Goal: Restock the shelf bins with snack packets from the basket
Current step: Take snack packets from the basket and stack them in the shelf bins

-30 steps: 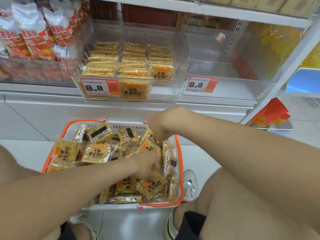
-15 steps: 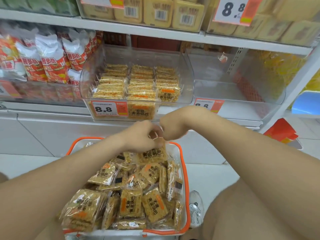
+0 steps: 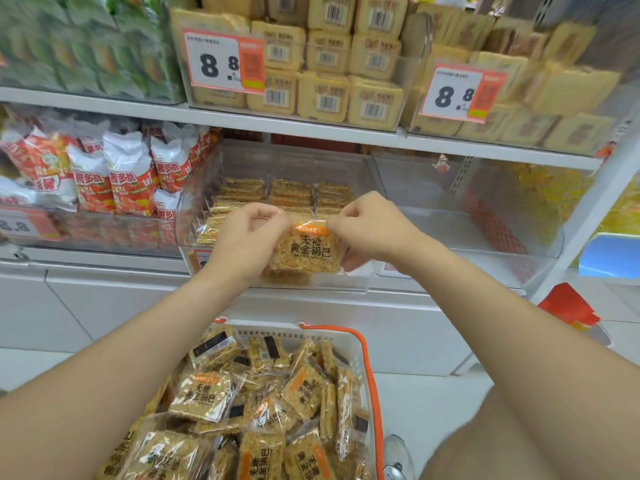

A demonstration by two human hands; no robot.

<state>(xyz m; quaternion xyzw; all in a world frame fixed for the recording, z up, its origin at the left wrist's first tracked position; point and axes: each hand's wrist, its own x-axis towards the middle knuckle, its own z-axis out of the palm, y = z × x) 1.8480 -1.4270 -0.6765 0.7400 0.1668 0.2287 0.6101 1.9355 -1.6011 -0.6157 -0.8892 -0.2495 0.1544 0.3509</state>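
My left hand (image 3: 242,240) and my right hand (image 3: 372,230) hold one golden rice-crust snack packet (image 3: 306,249) between them, each pinching a top corner. The packet hangs upright in front of the clear shelf bin (image 3: 194,216), which holds rows of the same packets (image 3: 291,195). Below, a white basket with an orange rim (image 3: 369,368) is piled with several more packets (image 3: 204,396).
An empty clear bin (image 3: 485,233) stands to the right of the stocked one. Red-and-white snack bags (image 3: 131,174) fill the bin on the left. The upper shelf (image 3: 277,124) carries yellow boxed packs with 8.8 price tags (image 3: 225,62). My knee (image 3: 519,438) is at lower right.
Both hands rose from the basket to the front of the clear bin, carrying one packet between them. The camera tilted upward, so the upper shelf came into view.
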